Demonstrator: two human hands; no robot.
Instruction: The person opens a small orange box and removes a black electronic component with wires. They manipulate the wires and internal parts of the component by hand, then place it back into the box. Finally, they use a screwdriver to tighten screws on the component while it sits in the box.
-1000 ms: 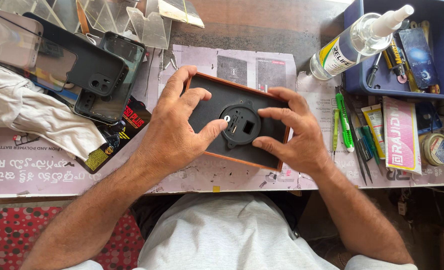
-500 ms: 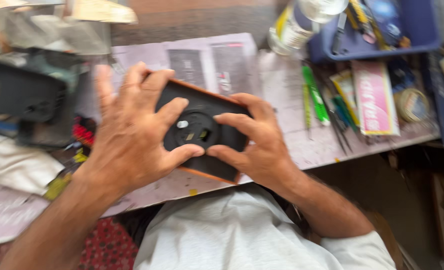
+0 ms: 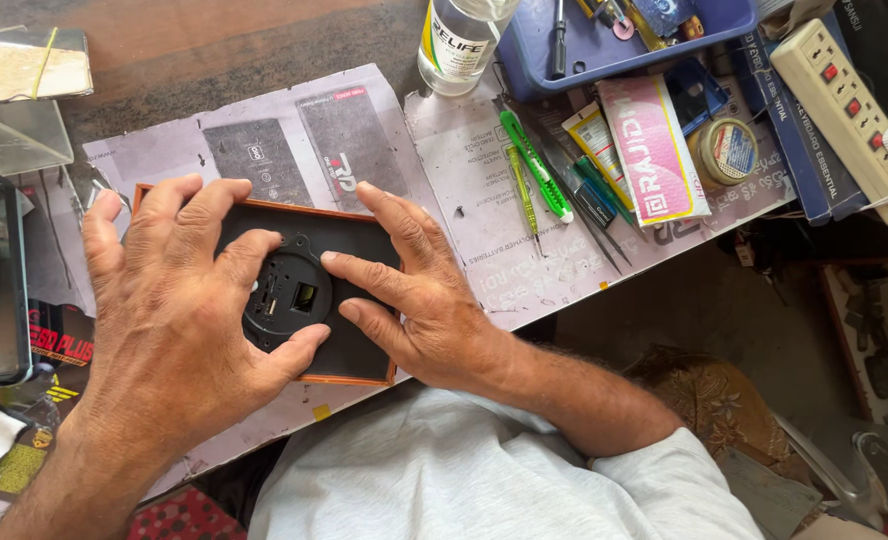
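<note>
This was a small phone-repair workbench: a blue parts tray [image 3: 604, 55] held tools, green-handled screwdrivers [image 3: 536, 165] lay on a paper-covered worktop [image 3: 464, 160], beside a solvent bottle [image 3: 459, 40], tape roll [image 3: 726, 150] and power strip [image 3: 844, 100].

Two hands [image 3: 179, 310] (one phone [image 3: 309, 295])

Clear bottle [image 3: 461, 40], blue tray [image 3: 614, 55], green pen [image 3: 536, 166], white power strip [image 3: 849, 100], tape roll [image 3: 727, 150].
</note>
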